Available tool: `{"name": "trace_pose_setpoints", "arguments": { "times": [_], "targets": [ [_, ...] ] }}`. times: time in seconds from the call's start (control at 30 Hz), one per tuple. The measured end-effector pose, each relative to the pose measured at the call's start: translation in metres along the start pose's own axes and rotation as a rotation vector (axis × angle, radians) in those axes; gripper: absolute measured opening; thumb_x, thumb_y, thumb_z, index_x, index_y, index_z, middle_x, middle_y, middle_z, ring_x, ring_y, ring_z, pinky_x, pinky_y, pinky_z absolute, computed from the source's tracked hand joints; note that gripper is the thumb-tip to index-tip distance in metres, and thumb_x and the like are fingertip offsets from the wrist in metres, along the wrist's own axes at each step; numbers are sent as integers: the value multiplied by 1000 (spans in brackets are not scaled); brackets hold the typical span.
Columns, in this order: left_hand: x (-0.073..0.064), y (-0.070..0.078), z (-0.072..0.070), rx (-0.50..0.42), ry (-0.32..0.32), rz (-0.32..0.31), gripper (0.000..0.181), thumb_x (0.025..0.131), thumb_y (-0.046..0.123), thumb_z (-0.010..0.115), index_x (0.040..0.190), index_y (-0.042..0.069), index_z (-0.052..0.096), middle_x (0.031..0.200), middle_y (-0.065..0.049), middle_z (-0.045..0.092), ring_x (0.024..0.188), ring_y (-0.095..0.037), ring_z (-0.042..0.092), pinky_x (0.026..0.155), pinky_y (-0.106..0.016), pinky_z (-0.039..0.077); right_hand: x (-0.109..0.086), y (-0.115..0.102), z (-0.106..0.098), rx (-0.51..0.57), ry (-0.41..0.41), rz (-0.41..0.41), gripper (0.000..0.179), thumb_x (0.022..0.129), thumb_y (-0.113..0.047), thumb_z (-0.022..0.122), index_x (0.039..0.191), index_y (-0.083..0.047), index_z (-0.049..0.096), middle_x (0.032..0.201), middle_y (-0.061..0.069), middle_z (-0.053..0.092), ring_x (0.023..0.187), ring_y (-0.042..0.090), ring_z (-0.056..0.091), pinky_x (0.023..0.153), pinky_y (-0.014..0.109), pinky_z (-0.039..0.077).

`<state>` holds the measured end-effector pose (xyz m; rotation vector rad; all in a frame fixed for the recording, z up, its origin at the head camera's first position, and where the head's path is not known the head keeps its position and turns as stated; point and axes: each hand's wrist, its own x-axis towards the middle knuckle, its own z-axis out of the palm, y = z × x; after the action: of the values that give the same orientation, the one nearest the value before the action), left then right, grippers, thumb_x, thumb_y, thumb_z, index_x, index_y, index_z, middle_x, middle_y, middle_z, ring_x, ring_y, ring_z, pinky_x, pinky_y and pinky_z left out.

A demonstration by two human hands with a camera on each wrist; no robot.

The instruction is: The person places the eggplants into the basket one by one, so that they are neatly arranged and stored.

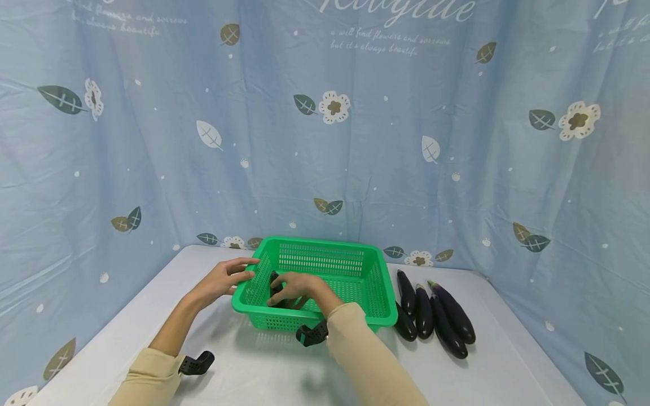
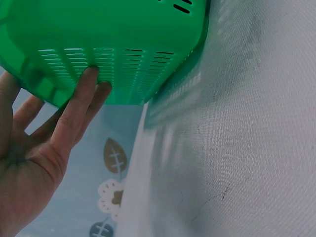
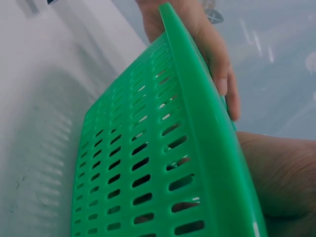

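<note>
A green plastic basket (image 1: 325, 243) with slotted walls stands on the white table. Inside its left end, my right hand (image 1: 299, 286) reaches down and grips a dark purple eggplant (image 1: 275, 278), mostly covered by the fingers. My left hand (image 1: 219, 282) is at the basket's left rim, fingers fairly straight. Some of its fingers lie over the rim, while two fingers (image 2: 79, 108) touch the outer wall from below. In the right wrist view the basket's near wall (image 3: 133, 163) hides the eggplant and most of the right hand.
Several eggplants (image 1: 447, 316) lie side by side on the table (image 1: 513, 349), just right of the basket. One is partly hidden behind the basket's right rim. A blue patterned curtain (image 1: 376, 158) hangs close behind the table and along both sides.
</note>
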<state>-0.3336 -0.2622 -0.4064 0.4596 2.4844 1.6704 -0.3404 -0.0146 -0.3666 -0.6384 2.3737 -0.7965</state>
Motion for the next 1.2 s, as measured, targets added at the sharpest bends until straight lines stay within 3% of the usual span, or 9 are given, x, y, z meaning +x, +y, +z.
{"name": "trace_pose_setpoints", "arguments": {
  "times": [0.73,1.2],
  "targets": [
    [1,-2,0,1,8,2,59,94,40,64,147,20,46,153,-21,39,133,-43,47,86,-45,58,-23,4,-10,-67,-39,-45,61,95,-34,66,148,-16,41,154,14,37,120,37,59,80,40,59],
    [1,-2,1,9,13,3,59,94,41,65,146,20,47,153,-20,40,135,-44,45,87,-45,58,-44,11,-15,-97,-42,-130,59,96,-38,63,147,-18,42,129,12,61,110,29,64,72,33,58]
  ]
}}
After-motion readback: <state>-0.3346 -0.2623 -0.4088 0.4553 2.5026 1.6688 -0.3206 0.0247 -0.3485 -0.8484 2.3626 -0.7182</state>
